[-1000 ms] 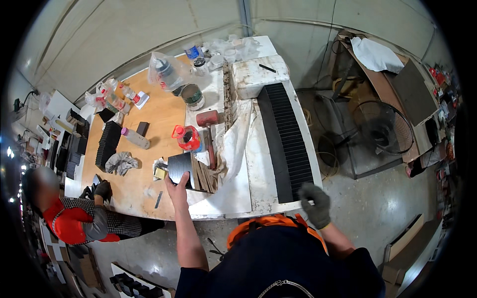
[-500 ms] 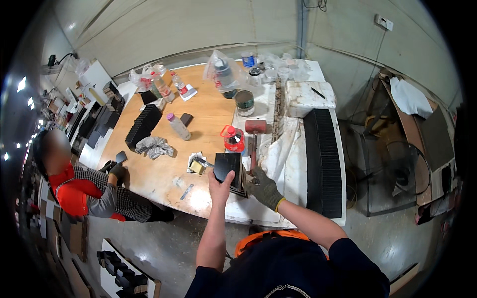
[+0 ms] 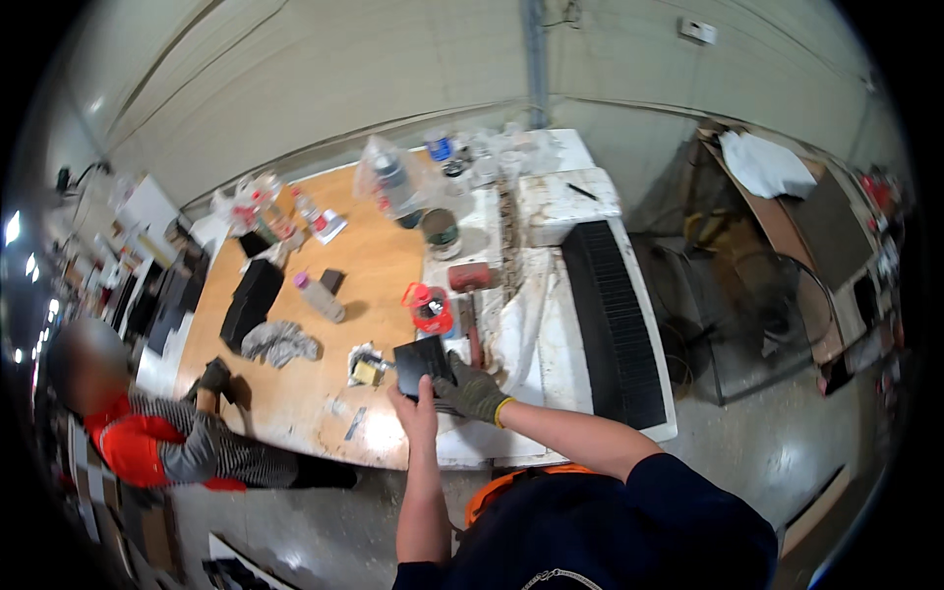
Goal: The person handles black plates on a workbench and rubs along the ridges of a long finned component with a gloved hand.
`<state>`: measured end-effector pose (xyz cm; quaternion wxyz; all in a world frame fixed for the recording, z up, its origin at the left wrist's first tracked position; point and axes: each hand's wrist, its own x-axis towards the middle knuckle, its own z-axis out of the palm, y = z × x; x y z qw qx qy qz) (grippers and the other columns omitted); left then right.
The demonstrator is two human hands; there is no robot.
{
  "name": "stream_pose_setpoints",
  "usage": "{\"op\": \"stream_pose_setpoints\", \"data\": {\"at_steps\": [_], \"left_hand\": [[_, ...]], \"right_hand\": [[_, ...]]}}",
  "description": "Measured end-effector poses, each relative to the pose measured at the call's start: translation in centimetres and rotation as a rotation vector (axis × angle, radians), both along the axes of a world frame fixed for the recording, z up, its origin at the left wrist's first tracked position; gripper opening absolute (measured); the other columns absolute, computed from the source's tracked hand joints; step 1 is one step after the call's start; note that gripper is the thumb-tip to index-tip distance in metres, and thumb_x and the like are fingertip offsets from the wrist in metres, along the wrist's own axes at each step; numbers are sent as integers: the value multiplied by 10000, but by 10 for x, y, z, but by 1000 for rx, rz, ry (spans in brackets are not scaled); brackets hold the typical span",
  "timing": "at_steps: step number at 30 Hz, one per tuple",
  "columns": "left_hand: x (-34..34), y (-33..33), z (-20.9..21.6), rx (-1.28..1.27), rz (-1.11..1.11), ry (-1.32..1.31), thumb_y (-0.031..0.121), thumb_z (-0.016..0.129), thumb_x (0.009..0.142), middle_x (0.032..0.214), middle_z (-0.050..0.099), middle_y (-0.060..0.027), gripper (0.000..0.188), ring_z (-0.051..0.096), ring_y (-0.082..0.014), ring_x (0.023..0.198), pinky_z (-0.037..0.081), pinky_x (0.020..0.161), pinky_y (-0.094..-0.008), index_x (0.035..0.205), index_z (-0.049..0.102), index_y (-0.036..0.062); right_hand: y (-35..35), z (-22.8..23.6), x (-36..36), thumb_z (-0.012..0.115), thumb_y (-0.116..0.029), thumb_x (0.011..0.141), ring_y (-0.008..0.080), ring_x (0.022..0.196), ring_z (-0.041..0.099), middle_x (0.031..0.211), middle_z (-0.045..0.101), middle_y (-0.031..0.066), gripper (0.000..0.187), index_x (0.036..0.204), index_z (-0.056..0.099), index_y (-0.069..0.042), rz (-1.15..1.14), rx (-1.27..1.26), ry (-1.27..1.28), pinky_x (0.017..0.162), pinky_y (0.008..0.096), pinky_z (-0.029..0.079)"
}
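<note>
My bare left hand grips a dark, flat rectangular block at its near edge, over the front of the table. A dark grey work glove with a yellow cuff covers my right hand. Its fingers close on the right side of the same block, which looks like a small stack of black pieces; its underside is hidden. Just left of the block lies a yellow sponge on a small white container. Behind it stand a red-capped bottle and a mallet with a red head.
A long row of black plates stands along the table's right side, beside a white foam block. Grey cloth, a purple-capped bottle and a black stack occupy the left. A gloved co-worker stands at the left edge.
My right hand has come left onto the block, which is now held between both hands. The view has shifted, and the co-worker's gloved hand has moved.
</note>
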<state>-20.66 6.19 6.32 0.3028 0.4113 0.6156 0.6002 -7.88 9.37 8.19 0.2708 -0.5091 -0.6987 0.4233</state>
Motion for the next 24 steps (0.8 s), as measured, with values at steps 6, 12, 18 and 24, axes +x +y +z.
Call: {"op": "stream_pose_setpoints", "data": {"at_steps": [6,12,18,24], "left_hand": [[-13,-3,-9,-36,-13,-34,194,637,884,1154,524,-147,504,520,-198,1003,417,895,-318,1257,390,-38],[-9,-3,6,-61,-30,-30,170,622,901,1217,508,-150,520,501,-206,1069,393,948,-318,1302,375,-51],[8,-21,27,-118,126,-1,308,629,898,1451,256,-228,760,388,-324,1249,351,1021,-380,1434,199,-17],[56,-68,35,-54,296,274,272,607,912,1448,263,-222,715,325,-321,1298,299,1065,-402,1429,207,-19]], "right_hand": [[-55,68,43,659,-365,796,358,1204,469,1330,442,233,719,1354,360,-24,-27,200,62,978,400,400],[-101,76,183,644,-123,827,272,1122,564,1197,580,163,389,1199,560,-46,-581,353,193,923,333,466],[-153,11,326,606,5,821,171,937,593,1054,621,86,231,1053,614,1,-1087,458,279,834,287,481],[-175,-89,369,571,15,844,162,971,588,1087,625,84,297,1142,583,13,-1300,175,331,874,278,461]]}}
